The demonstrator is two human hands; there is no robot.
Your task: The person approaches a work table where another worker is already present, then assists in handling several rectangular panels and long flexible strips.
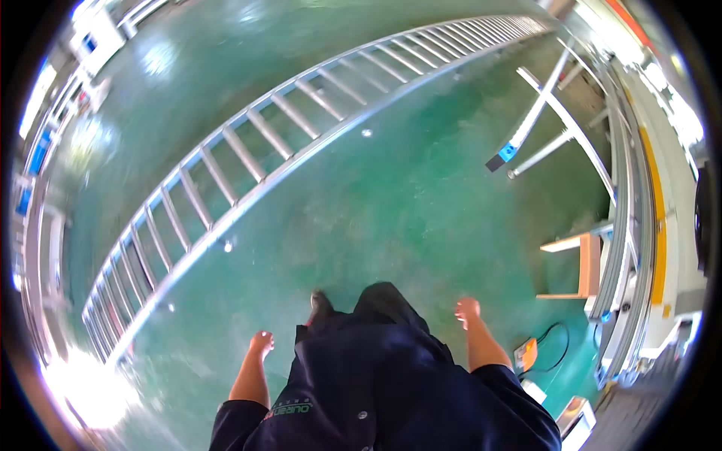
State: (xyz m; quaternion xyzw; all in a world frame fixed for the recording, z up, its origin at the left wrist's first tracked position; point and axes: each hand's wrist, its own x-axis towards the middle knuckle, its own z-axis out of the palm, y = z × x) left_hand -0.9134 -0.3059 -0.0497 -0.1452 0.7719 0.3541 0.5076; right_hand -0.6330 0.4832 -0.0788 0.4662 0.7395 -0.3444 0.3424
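Green floor [301, 225] spreads under everything here, and from its near left corner to its far right one, bowed by the lens, stretches a silver ladder-like frame [295, 117] with many rungs between two long rails; whether it lies flat or stands raised is hard to tell. The person's left hand [262, 343] hangs beside the body, apart from that frame, its nearest neighbour; nothing shows in the fingers, which look curled, though how tightly one cannot tell. One shoe [321, 304] shows ahead of the dark shirt [368, 376]. The right hand [468, 310] hangs likewise, with no object visible in it, its grip too small to judge. Beyond it, toward the floor's right edge, are a pale bar with a blue block [508, 152] near its dark tip, then, nearer the body, an orange-and-white box [526, 355] with a black cable [565, 342] looping beside it. A wood-coloured open frame [590, 263] stands against the grey rails [638, 248] along that edge. The step in hand seems to be simply standing or walking; doing it well probably means short, deliberate paces, elbows close, and feet well away from the cable loop and the rungs.
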